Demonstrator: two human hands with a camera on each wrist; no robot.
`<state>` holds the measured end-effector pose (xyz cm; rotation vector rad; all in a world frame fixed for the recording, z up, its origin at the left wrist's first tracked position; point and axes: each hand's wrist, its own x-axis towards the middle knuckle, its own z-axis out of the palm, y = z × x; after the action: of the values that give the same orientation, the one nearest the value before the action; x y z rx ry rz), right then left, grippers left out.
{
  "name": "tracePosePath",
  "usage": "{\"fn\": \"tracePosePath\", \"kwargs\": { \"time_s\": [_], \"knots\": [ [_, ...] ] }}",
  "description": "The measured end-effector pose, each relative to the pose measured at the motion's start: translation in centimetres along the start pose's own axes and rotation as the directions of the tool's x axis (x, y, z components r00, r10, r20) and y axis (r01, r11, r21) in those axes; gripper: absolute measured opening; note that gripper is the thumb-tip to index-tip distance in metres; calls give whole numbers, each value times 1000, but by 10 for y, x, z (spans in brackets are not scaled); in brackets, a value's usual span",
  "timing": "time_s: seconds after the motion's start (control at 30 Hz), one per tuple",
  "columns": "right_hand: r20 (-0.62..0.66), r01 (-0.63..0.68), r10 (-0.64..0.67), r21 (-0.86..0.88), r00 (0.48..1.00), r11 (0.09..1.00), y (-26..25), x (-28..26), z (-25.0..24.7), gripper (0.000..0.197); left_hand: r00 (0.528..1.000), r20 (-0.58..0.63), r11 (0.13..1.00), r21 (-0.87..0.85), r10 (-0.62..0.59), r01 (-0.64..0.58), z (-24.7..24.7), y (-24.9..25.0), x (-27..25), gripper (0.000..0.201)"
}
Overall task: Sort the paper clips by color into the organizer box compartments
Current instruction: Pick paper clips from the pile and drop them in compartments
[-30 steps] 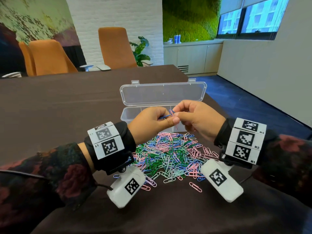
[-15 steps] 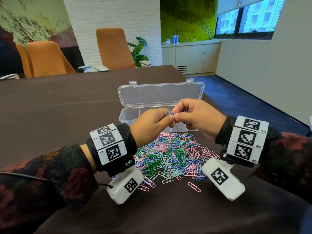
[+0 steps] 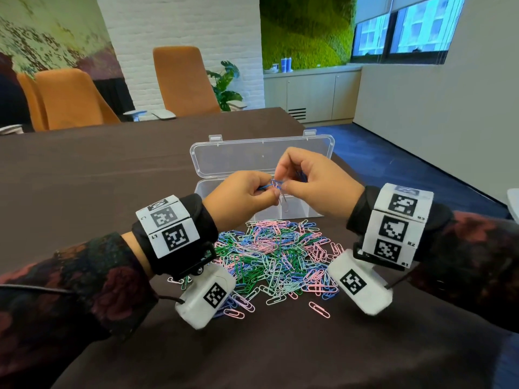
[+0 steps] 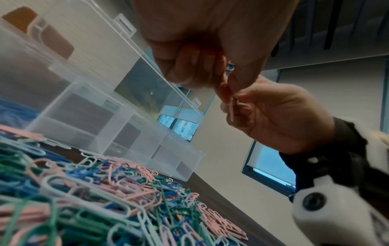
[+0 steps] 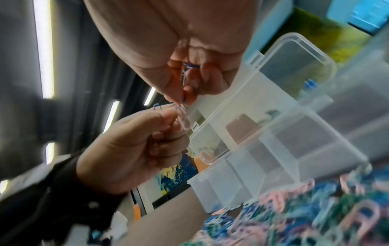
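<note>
We hold both hands raised together above the counter (image 3: 84,169), just in front of the open organizer box (image 3: 207,189). Our left hand (image 3: 238,197) pinches a blue clip (image 3: 265,187) with curled fingers, and our right hand (image 3: 317,183) pinches the tangle from the other side, with more blue clips inside its fist, as the right wrist view shows. A pale clip (image 5: 185,121) hangs down from the point where the fingertips meet; its long axis is nearly vertical, while the blue clip in the left hand lies more or less across, pointing to the left. It seems that these clips are hooked into each other, so we judge the next move is to pull them apart.

The box is directly behind the hands, equally near to both. Its compartments look nearly empty, but something blue lies in the left end one.

The pile of clips (image 3: 275,256) lies under and between our wrists, touching the front wall of the box. There are too many to count: pink, green, blue and pale ones mixed. One pink clip (image 3: 319,309) lies apart, nearer to us.
</note>
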<state>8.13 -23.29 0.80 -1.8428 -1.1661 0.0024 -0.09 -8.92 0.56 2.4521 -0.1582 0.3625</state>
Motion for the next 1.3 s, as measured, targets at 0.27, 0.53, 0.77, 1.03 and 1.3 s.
{"fn": "tracePosePath", "kwargs": {
  "time_s": [0.27, 0.53, 0.77, 1.03, 1.3],
  "knots": [
    [-25, 106, -112, -179, 993, 978, 8, 1, -4, 25, 998, -27, 997, -51, -55, 53, -9, -19, -4, 23],
    [-23, 98, -101, -92, 995, 991, 6, 1, -1, 34, 996, -9, 980, -178, -88, 86, 1, -8, -4, 38],
    [-61, 81, -85, -66, 994, 994, 3, -1, -1, 29, 982, 39, 910, -371, -186, 187, 3, -9, -3, 31],
    [-79, 55, -60, -69, 995, 996, 3, 1, 2, 24, 995, -35, 992, -88, -94, 91, 1, -5, -3, 18],
    [-65, 173, -190, -205, 980, 963, -1, -2, 1, 23, 988, -52, 988, -61, -145, 142, -3, -2, 1, 27]
  ]
}}
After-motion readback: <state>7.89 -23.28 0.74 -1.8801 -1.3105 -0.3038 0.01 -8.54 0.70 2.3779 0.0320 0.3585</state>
